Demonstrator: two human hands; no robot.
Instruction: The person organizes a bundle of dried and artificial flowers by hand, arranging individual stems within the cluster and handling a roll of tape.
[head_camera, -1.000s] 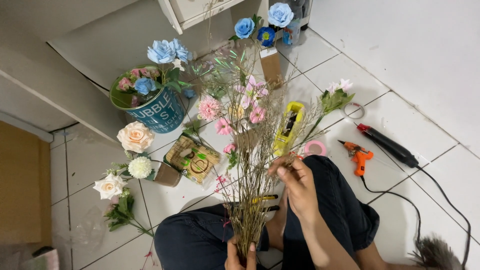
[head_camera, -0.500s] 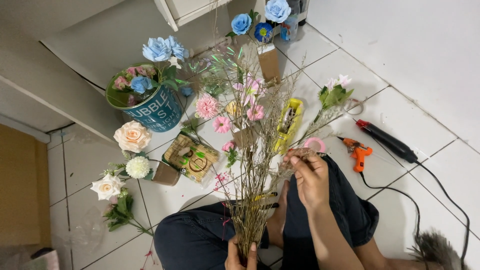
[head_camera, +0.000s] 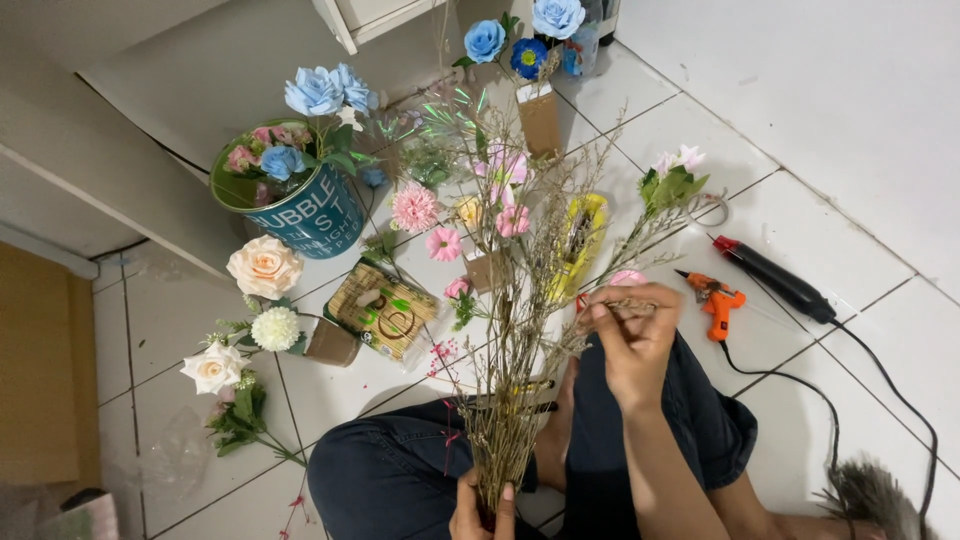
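The person sits cross-legged on a white tiled floor (head_camera: 800, 250), a pale wall beyond and a white cabinet base at the far edge. The left hand (head_camera: 483, 505) is closed around the stems of a bunch of dried twigs (head_camera: 520, 330), held upright over the lap. Above that grip and to its right, the right hand (head_camera: 628, 335) has its fingertips pinched together on a thin sprig branching off the bunch.

Just past the pinching fingers lie a yellow packet (head_camera: 583, 240) and a pink tape roll (head_camera: 628, 278). To the right of them sit an orange glue gun (head_camera: 712, 300) and a black tool (head_camera: 770, 275), their cords trailing over the tiles. Left of the bunch lie a small woven box (head_camera: 385, 312), a peach rose (head_camera: 263, 267), two white blooms, and a teal bucket (head_camera: 300, 205) of blue and pink flowers. Beyond the twig tips stand cardboard tubes holding blue roses (head_camera: 520, 25).

Open tile lies to the right, past the cords, up to the wall. The left side is crowded with flowers, with a wooden panel at the frame's edge.
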